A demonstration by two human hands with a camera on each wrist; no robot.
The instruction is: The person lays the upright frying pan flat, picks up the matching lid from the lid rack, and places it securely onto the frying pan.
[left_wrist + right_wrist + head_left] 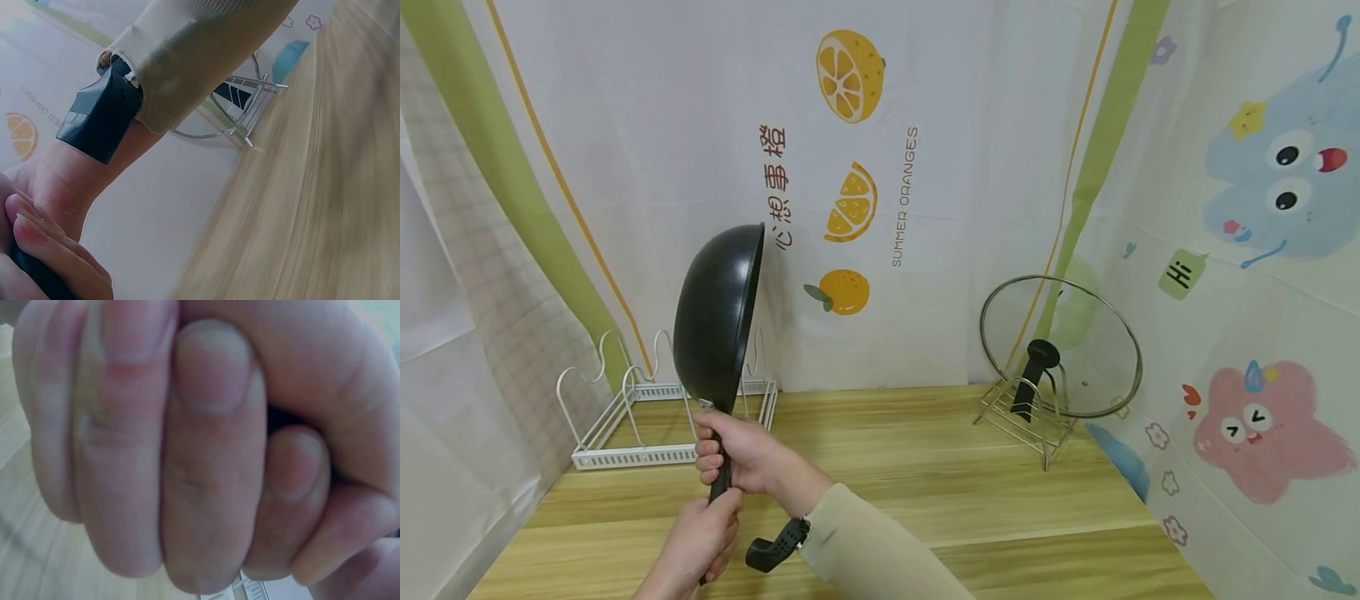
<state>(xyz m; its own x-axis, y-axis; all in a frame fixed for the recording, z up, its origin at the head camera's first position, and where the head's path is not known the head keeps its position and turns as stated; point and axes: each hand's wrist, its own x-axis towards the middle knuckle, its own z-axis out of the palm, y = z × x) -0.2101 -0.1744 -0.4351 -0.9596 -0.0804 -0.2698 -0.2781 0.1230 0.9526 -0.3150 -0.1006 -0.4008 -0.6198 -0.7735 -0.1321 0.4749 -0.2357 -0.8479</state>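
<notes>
A black wok [711,317] is raised over the table by its long handle, bowl up and turned on edge, its rounded outside to the left. My right hand [741,450] grips the handle close below the bowl, fingers wrapped round it. Lower down, my left hand [700,533] holds the end of the same handle. From the right wrist, the curled fingers [209,456] fill the view and hide most of the handle. A strip of dark handle [37,275] shows beneath the fingers in the left wrist view.
Behind the wok, at the back left, stands a white wire rack [636,457], partly covered by it. A glass lid [1108,350] with a black knob leans in a small metal stand [1037,446] at the back right. Printed curtains [940,333] close off the wooden table [910,475].
</notes>
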